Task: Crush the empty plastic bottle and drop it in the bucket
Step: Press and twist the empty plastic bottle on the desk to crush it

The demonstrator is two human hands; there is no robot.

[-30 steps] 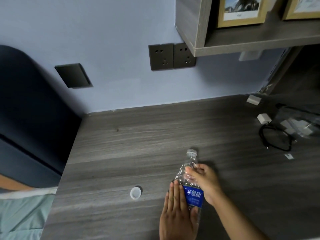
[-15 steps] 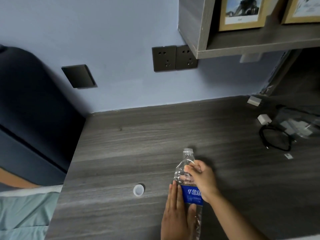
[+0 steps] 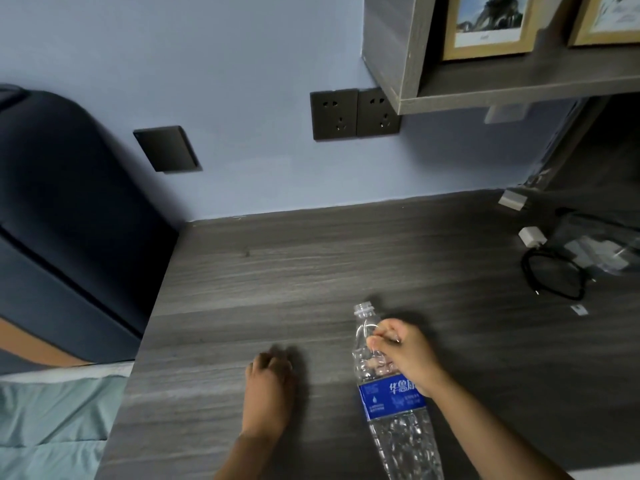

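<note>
The clear plastic bottle [image 3: 388, 372] is lying in the lower right-centre of the frame on the grey wood-grain worktop [image 3: 311, 271], with its long axis running almost straight up and down the picture and leaning slightly, so that the open, uncapped neck is pointing toward the top of the frame and the wall, while the base is running off the bottom edge. Its walls are looking dented and wrinkled, most of all below the label. A blue label is wrapping the middle of the bottle, carrying white Chinese characters that are reading "华鲁" plus a 3rd character partly hidden by the wrist; a small water-drop mark and lines of fine print beneath are too small to read. The right hand [image 3: 401, 351] is closing around the upper part of the bottle just below the neck, fingers curled over the plastic and pressing it against the worktop. The left hand [image 3: 268, 386] is resting on the worktop to the left of the bottle, apart from it, with fingers curled downward and blurred; whether it is covering anything I cannot tell. At the right edge a black cable [image 3: 554, 275] is coiling beside a white charger [image 3: 531, 236]. On the wall, 2 dark sockets [image 3: 355, 114] are sitting side by side near the top centre, under a shelf [image 3: 519, 88] holding 2 framed pictures [image 3: 491, 26].
</note>
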